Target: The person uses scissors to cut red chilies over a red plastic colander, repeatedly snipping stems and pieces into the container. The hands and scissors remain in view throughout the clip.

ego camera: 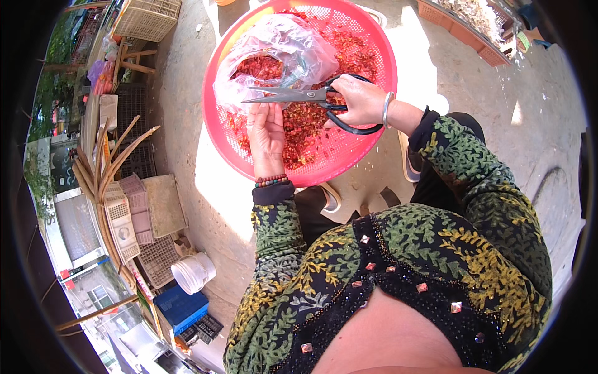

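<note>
Before me stands a round pink perforated plastic basket [212, 140] strewn with chopped red chilies [299, 149]. A translucent plastic bag [292, 39] with more red pieces inside lies in it towards the left. My right hand [357, 100] grips the black handles of large scissors [289, 95], whose blades point left, slightly parted, over the bag's lower edge. Below the blades my left hand [266, 138] is raised, its fingertips together at the blades and the bag's edge. Whether they pinch the plastic is hard to tell.
Crates [145, 21] and a wooden stool [138, 61] stand at the upper left. Further down are a white bucket [194, 272], a blue box [182, 306] and long sticks [100, 173]. A reddish crate [462, 35] with pale contents is at the upper right, by another person's hand [532, 36].
</note>
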Motion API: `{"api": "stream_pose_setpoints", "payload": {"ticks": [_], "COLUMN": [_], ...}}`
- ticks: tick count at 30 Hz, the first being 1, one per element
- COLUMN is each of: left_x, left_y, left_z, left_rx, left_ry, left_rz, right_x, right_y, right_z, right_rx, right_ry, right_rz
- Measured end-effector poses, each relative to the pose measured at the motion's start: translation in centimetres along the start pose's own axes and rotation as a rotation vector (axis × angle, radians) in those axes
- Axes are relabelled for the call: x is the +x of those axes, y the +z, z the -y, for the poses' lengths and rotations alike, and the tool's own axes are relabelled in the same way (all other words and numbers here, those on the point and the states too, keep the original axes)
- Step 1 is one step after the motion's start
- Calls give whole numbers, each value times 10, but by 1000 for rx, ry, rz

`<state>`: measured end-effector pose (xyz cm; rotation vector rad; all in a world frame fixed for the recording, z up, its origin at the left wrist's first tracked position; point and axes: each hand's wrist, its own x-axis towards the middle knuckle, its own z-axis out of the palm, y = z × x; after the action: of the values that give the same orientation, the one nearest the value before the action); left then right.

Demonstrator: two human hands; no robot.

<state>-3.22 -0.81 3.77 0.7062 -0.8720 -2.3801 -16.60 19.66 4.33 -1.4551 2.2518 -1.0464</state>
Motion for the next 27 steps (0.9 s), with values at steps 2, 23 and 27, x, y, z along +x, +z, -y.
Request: {"api": "stream_pose_setpoints", "payload": {"ticks": [2,23,27], "left_x": [0,-1,0], "left_y": [0,4,2], "left_z": [0,5,1], "left_rx": [-29,11,52], "left_ry": [-6,55,21], "left_rz": [13,88,102], "right_x": [0,2,1], "right_y": [-1,2,4], "right_z": [1,0,-2], "right_rx": [4,34,53], "right_ry": [-14,-22,-62], "right_rz": [-16,-4,-30]}}
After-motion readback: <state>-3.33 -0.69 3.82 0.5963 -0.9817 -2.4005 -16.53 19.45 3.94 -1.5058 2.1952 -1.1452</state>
